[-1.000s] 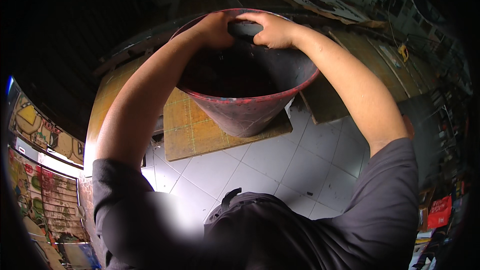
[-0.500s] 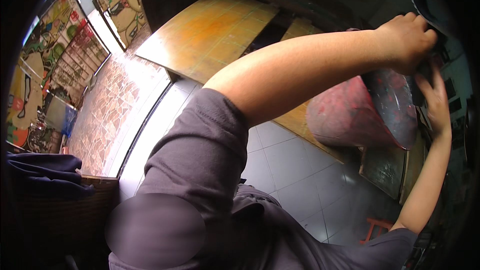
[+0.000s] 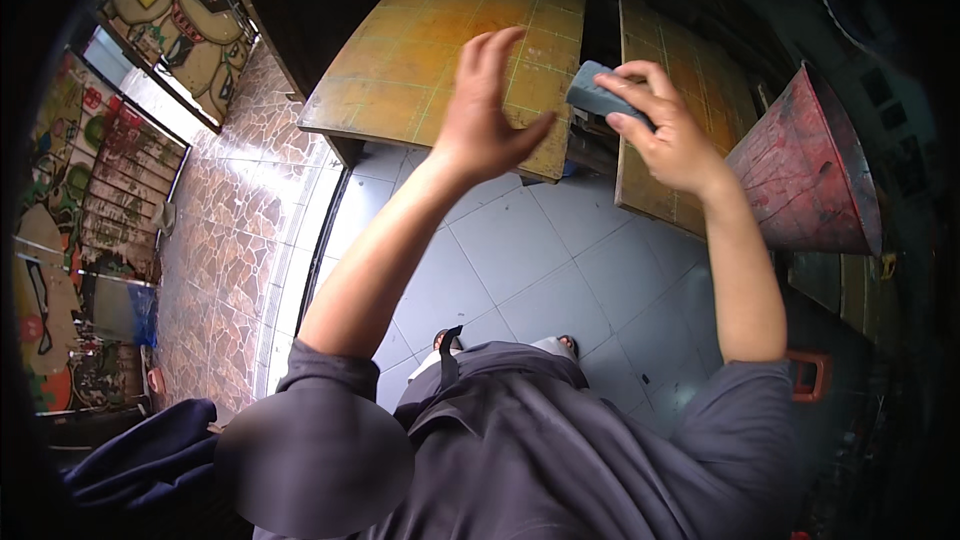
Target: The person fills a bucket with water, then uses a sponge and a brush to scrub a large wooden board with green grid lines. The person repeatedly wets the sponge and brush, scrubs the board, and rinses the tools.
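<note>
In my right hand (image 3: pixel 672 140) is a small blue-grey block (image 3: pixel 592 90), pinched between thumb and fingers. It looks like a sanding block or sponge; which one I cannot tell. Over the yellowish wooden tabletop (image 3: pixel 400 60), my left hand (image 3: pixel 482 118) is raised with fingers and thumb apart, holding nothing. The block is above the gap between this tabletop and a second, narrower wooden top (image 3: pixel 690 70). Thin green grid lines run across both tops.
Right of the narrower top is a large red, stained cone-shaped bucket (image 3: pixel 800 175). Lower down stands a red plastic stool (image 3: pixel 808 376). Grey floor tiles (image 3: pixel 510 240) lie before me. A dark cloth (image 3: pixel 150 460) hangs at lower left, near a painted wall (image 3: pixel 95 230).
Both hands have come from the far right, beside the bucket, to over the wooden tops, and moved apart. The block now shows in my right hand. The view has turned right.
</note>
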Demonstrator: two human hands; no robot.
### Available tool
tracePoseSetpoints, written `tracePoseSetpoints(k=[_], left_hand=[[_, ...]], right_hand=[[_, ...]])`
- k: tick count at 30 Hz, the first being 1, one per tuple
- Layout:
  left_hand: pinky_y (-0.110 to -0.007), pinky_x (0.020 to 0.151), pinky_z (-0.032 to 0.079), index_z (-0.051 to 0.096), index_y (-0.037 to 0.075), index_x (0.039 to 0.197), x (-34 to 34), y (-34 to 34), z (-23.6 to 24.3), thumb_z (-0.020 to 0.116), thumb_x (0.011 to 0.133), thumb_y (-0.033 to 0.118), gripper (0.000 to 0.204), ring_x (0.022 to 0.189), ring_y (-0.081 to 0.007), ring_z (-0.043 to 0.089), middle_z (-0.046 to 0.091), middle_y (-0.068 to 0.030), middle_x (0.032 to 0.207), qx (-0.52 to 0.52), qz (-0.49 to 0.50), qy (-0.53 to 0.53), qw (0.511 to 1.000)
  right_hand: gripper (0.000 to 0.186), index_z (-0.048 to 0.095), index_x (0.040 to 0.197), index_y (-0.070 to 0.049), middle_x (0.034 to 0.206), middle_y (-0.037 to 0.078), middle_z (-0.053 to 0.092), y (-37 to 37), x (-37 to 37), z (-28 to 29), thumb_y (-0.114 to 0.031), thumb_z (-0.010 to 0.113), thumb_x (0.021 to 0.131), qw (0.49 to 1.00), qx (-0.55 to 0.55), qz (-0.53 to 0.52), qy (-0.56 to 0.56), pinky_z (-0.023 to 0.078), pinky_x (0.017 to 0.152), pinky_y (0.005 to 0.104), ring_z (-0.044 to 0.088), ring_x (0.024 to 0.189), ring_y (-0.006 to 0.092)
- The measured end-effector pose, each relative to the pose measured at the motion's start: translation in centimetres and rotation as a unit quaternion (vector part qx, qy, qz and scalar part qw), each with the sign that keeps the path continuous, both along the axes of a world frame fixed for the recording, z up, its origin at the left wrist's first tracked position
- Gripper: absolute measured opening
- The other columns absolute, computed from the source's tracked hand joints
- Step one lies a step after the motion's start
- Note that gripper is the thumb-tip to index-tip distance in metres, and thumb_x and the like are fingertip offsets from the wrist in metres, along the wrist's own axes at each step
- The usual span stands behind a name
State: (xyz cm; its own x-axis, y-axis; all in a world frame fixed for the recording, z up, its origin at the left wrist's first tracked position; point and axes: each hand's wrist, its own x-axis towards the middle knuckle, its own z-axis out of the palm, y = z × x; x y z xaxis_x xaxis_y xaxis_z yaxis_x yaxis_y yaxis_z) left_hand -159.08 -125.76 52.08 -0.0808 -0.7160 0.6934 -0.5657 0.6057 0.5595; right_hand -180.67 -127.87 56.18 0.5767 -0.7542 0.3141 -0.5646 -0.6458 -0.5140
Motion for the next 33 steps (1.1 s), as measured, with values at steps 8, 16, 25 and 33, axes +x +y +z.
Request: tracePoseSetpoints(k=[8, 16, 25, 33], left_hand=[[-0.037, 0.087, 0.04, 0.042, 0.004, 0.117, 12.6, -2.6, -8.8, 0.064, 0.07, 0.009, 0.052, 0.104, -0.0272, 0.045, 0.041, -0.0149, 0.113, 0.159, 0.153, 0.039, 0.975], [-0.038, 0.091, 0.035, 0.047, 0.004, 0.11, 16.3, -6.1, -10.7, 0.063, 0.07, 0.004, 0.043, 0.106, -0.0318, 0.043, 0.044, -0.0166, 0.111, 0.113, 0.156, -0.054, 0.98], [-0.036, 0.092, 0.036, 0.051, 0.005, 0.107, 21.1, -8.2, -8.9, 0.062, 0.071, 0.003, 0.038, 0.106, -0.0287, 0.046, 0.047, -0.0143, 0.11, 0.111, 0.224, -0.082, 0.965], [-0.039, 0.09, 0.036, 0.051, 0.004, 0.107, 24.1, -10.3, -10.8, 0.063, 0.077, 0.018, 0.036, 0.105, -0.0305, 0.046, 0.047, -0.0156, 0.112, 0.115, 0.222, -0.063, 0.966]], right_hand=[[0.035, 0.06, 0.107, -0.024, 0.11, 0.007, 0.042, -3.9, 7.1, -12.2, -0.012, 0.064, 0.074, 0.995, -0.056, 0.047, 0.063, 0.039, 0.091, 0.0349, 0.044, 0.105, 0.0243], [0.041, 0.062, 0.103, -0.022, 0.084, 0.001, 0.052, -21.2, 11.1, -14.5, -0.001, 0.064, 0.068, 0.988, -0.141, 0.056, 0.027, 0.046, 0.074, 0.0306, 0.052, 0.084, 0.0194], [0.023, 0.064, 0.097, -0.017, 0.081, 0.003, 0.051, -32.6, 13.7, -16.0, -0.011, 0.061, 0.075, 0.985, -0.146, -0.094, 0.024, 0.045, 0.07, 0.0305, 0.051, 0.079, 0.0198], [0.033, 0.065, 0.088, -0.022, 0.081, 0.005, 0.05, -4.8, 15.7, -12.0, -0.006, 0.062, 0.06, 0.974, -0.029, 0.223, 0.034, 0.038, 0.062, 0.0329, 0.05, 0.074, 0.0196]])
